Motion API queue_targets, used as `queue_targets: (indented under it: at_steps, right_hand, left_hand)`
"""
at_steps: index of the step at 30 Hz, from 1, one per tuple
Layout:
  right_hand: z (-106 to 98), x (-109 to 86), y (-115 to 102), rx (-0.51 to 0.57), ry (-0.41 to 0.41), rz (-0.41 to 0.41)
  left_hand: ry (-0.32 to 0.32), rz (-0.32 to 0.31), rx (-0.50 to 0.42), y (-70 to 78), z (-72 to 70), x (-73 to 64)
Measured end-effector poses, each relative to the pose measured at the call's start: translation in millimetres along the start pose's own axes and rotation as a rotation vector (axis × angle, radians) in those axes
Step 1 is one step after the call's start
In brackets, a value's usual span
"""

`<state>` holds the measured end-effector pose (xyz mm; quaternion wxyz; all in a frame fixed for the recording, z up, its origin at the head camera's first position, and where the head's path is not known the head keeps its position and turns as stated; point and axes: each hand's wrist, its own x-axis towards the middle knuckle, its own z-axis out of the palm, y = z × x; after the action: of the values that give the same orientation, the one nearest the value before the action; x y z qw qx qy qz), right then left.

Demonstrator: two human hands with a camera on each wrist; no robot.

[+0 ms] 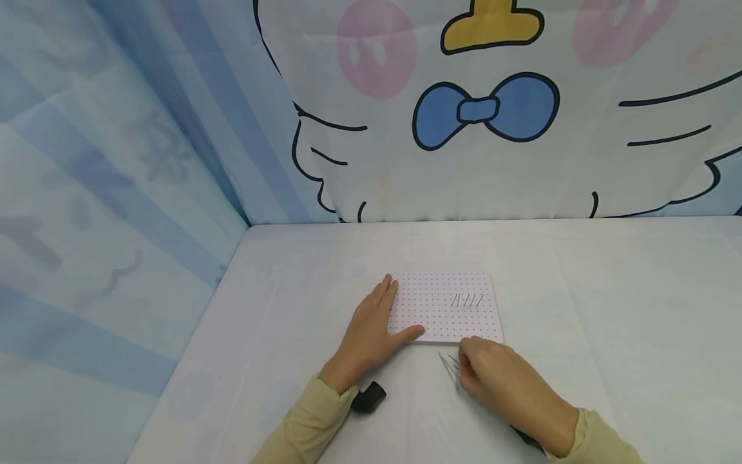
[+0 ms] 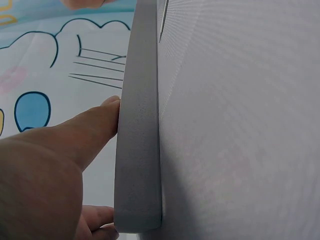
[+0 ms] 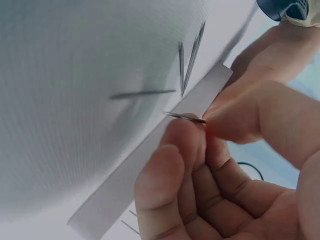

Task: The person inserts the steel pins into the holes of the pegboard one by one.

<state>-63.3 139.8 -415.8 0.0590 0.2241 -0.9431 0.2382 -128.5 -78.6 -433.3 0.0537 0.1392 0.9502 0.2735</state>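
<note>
A pale pink pegboard with rows of small holes lies on the table, and several thin metal pins stand slanted in its right half. My left hand rests on the board's left side, fingers stretched along the edge and thumb on the front left part. In the right wrist view, my right hand pinches a thin metal pin between thumb and forefinger, just in front of the board's front edge. Several loose pins lie on the table beside this hand.
The table's white cloth runs back to a printed cloth backdrop. Another hanging cloth borders the left side. Near the left cuff shows a black object.
</note>
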Motion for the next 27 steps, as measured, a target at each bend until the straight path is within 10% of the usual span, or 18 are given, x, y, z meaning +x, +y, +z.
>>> queue_targets:
  at_steps: [27]
  right_hand:
    - [-36.0,22.9,23.4,0.138,0.178,-0.009]
  left_hand:
    - [0.001,-0.003,0.006,0.1,0.9,0.2]
